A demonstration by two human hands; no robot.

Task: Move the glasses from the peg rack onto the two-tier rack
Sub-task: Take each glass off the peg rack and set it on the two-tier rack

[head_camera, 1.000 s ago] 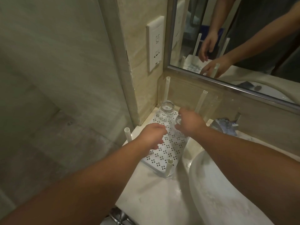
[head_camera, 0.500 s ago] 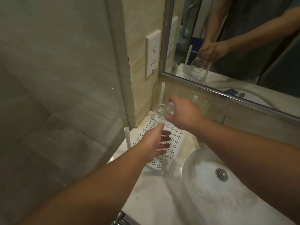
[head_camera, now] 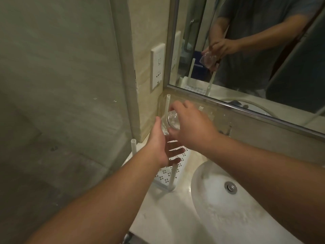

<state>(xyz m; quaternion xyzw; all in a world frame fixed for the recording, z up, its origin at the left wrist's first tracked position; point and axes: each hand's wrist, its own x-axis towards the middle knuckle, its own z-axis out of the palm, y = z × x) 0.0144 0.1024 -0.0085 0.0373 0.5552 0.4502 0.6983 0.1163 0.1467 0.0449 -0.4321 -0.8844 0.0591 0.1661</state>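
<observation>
Clear glass (head_camera: 173,120): held tilted in the air above the far end of the peg rack (head_camera: 167,175), close to the rack's far-left peg (head_camera: 166,107). Its round end faces the camera; whether that is base or mouth cannot be told.

Right hand (head_camera: 191,125): fingers and thumb curled round the glass from the right, one fingertip over its top edge, thumb at its lower side. Firm grip, glass clear of the rack's surface.

Left hand (head_camera: 161,147): wide open, fingers straight and spread, palm turned to the right, holding nothing. It sits just below and left of the glass; its thumb tip is near the glass, contact cannot be told. Fingers hover above the rack's perforated tray.

Peg rack: white, perforated tray with upright white pegs, on the pale counter (head_camera: 158,217) in the corner left of the basin (head_camera: 228,205). Near-left peg (head_camera: 133,146) stands left of the left wrist; near-right peg (head_camera: 173,175) stands at the tray's near corner beside the basin. A further peg top (head_camera: 201,107) shows beyond the right hand.

Surroundings: basin drain (head_camera: 230,187) to the right. Mirror (head_camera: 255,50) on the far wall reflects the person's hand holding the glass above the rack. Wall socket (head_camera: 157,66) left of the mirror. Glass partition (head_camera: 61,85) fills the left side
</observation>
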